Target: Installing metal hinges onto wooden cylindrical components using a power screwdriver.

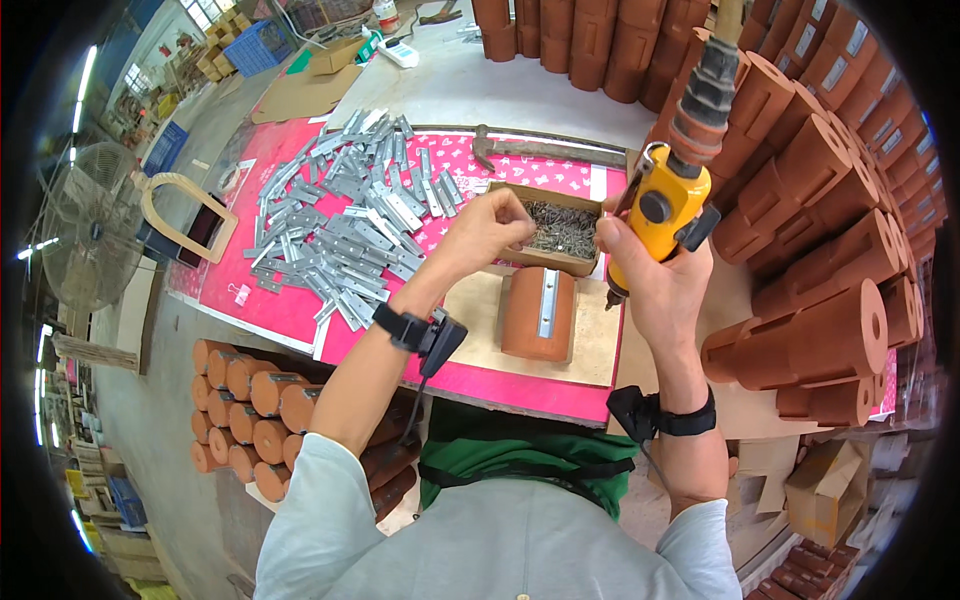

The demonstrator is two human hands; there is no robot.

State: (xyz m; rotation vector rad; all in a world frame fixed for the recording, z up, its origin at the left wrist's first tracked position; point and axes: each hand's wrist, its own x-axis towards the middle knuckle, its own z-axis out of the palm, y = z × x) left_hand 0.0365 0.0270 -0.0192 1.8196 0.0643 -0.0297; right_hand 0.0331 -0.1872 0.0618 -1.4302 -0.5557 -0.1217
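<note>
Thumb and forefinger drawn together, the left hand (pixel 482 232) works at the left end of a box (pixel 588 266) of screws (pixel 560 222); whether a screw is pinched there, one cannot tell. The right hand (pixel 668 285) wraps its fingers round a yellow driver (pixel 662 205), most of them hidden behind it, bit pointing down.

Just nearer than the box, a brown cylinder (pixel 522 322) lies on a board (pixel 592 362), a metal strip (pixel 548 300) along its top. The step in hand looks like picking a screw. It is probably best to lift one alone, by the head, and to hold the bit clear of the left fingers. For driving, the strip should sit flat, the screw upright, the bit in line with it and the cylinder steadied against rolling.

The count: one driver, one box, one board, one cylinder and one strip upon it, and one hammer (pixel 545 150) beyond. Screws and loose strips (pixel 395 208), heaped at left, are too tangled to number. More than ten stacked cylinders (pixel 270 440) show at near left; those crowding the right overlap beyond counting.
</note>
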